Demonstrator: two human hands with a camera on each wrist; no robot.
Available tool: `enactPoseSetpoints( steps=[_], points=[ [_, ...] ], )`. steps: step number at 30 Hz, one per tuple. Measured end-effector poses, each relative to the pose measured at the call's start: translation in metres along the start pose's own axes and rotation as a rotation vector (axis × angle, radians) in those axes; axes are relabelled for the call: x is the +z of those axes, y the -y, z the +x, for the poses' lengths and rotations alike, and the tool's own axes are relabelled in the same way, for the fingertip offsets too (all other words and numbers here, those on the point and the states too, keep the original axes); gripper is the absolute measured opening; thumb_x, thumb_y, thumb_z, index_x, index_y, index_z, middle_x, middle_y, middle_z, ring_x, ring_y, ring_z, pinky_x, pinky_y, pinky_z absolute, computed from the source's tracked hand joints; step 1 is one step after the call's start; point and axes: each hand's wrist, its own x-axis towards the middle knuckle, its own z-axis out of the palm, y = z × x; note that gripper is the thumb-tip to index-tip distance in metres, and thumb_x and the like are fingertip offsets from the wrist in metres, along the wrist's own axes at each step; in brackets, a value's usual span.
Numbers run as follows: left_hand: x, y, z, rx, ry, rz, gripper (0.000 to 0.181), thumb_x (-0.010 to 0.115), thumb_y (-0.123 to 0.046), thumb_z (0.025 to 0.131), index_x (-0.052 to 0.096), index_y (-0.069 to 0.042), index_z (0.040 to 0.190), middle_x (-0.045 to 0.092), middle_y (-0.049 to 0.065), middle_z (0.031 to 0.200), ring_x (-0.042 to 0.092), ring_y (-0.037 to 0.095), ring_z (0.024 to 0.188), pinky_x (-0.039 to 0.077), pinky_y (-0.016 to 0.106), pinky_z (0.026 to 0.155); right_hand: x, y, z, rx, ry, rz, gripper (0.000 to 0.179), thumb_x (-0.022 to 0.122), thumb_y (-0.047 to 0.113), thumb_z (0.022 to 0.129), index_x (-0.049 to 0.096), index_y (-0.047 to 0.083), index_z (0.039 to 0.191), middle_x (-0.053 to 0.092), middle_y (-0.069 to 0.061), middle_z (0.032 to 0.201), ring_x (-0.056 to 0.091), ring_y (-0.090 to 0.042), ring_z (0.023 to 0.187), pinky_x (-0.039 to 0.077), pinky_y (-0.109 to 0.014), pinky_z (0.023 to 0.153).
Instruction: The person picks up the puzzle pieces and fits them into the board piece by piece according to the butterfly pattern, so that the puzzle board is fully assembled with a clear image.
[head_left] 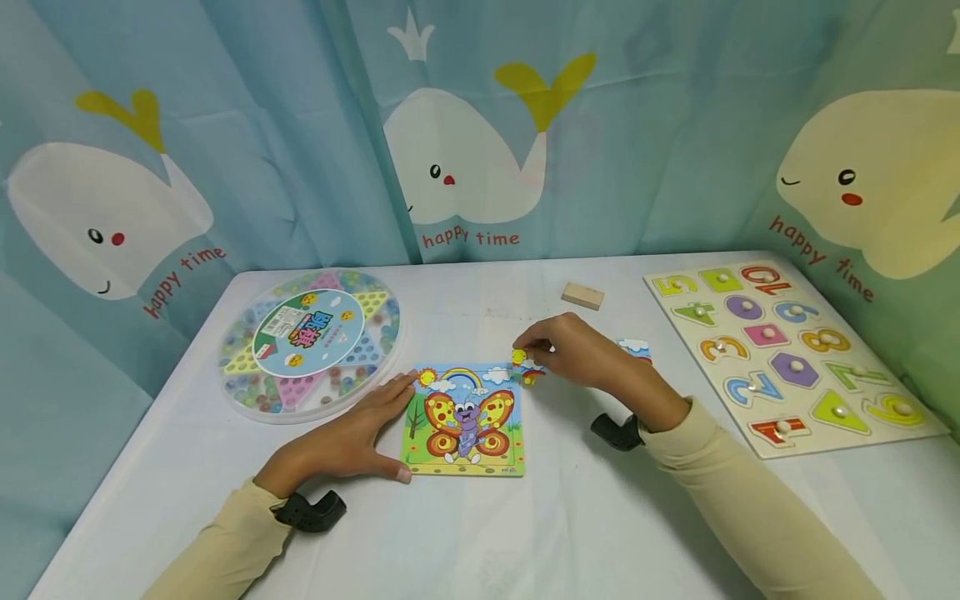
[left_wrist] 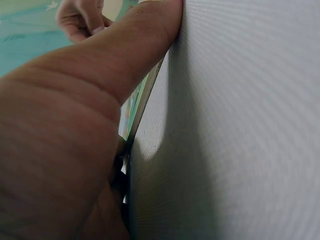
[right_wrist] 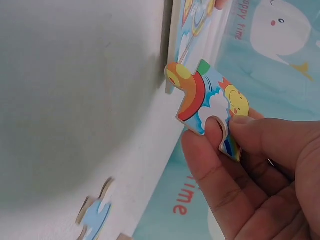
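Left hand (head_left: 348, 433): fingers extended, gripping nothing, against the puzzle's left edge; lifting it could let the board slide.
Butterfly puzzle (head_left: 467, 425): mid-table; a knock could shift it.
Puzzle piece (right_wrist: 212, 97): at the puzzle's far right corner.
Right hand (head_left: 577, 350): pinches that piece; I could drop it if my fingertips slip.
Loose piece (head_left: 635, 345): beyond my right forearm, which could sweep it away.

Jigsaw piece (right_wrist: 206, 92) (white cloud, yellow face) beside butterfly puzzle (head_left: 467, 423)

I get an evenly bright head view with soft shadow beside the right sleeve (head_left: 750, 500); my left-wrist picture looks hazy, and in the right-wrist one a broad grey shadow dims the table (right_wrist: 90, 100).
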Motion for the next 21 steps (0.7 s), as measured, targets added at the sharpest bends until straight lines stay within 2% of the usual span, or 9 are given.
enactPoseSetpoints(
  steps=[9,21],
  points=[
    [0.0,0.0,0.0,-0.004,0.001,0.006,0.119,0.077,-0.063,0.07,0.018,-0.005,0.155,0.001,-0.002,0.163,0.0,0.023,0.148,0.011,0.05,0.115,0.006,0.009,0.009,-0.092,-0.045,0.015,0.02,0.064,-0.007,0.089,0.073,-0.003,0.105,0.072,-0.009,0.1,0.066,-0.019,0.09,0.054,-0.032,0.076],
    [-0.001,0.001,0.0,0.004,0.002,-0.001,0.119,0.077,-0.063,0.07,0.017,-0.004,0.155,0.0,-0.002,0.163,-0.001,0.024,0.148,0.01,0.05,0.115,0.021,0.021,0.022,-0.127,-0.034,0.044,0.022,0.064,-0.005,0.089,0.07,-0.004,0.11,0.07,-0.007,0.097,0.064,-0.018,0.086,0.053,-0.029,0.075]
  ],
)
